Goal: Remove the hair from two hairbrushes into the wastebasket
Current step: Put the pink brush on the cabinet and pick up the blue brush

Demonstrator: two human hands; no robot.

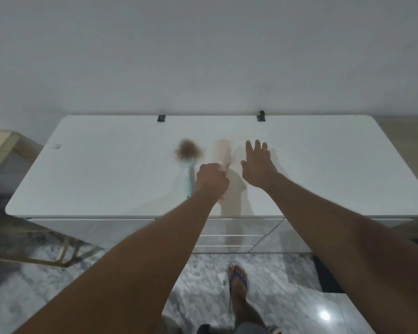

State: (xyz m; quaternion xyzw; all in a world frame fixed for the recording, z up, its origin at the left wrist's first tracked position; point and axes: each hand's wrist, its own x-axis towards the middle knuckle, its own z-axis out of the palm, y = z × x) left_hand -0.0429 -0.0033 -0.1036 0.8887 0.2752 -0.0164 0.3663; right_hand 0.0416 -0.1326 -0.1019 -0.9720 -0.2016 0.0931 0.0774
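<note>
Scene: A person stands at a white dresser point(106, 165) set against a plain wall, both bare arms reaching over its top.
Left hand: The left hand point(211, 178) is curled into a tight fist around the handle of the pink brush point(223, 153), knuckles up; the fingertips are hidden under the hand.
Right hand: The right hand point(257, 165) is spread wide, fingers straight and apart, palm down. It holds nothing and sits just to the right of the pink brush; whether it touches the surface cannot be told.
Pink brush: Its head points toward the wall and is smeared by blur, and the end of its handle shows below the left wrist.
Teal brush: The teal brush point(187, 172) lies flat on the dresser top just left of the left hand, handle toward the person, apart from both hands.
Hair: A thick brown hair clump point(188, 151) covers the teal brush's head.
Back edge: Two small black clips point(161, 118) sit at the dresser's far edge by the wall.
Below: A foot in a blue sandal point(238, 278) rests on the marbled floor point(203, 273) in front of the drawers.
Left side: A pale wooden frame point(0, 150) stands beside the dresser.
</note>
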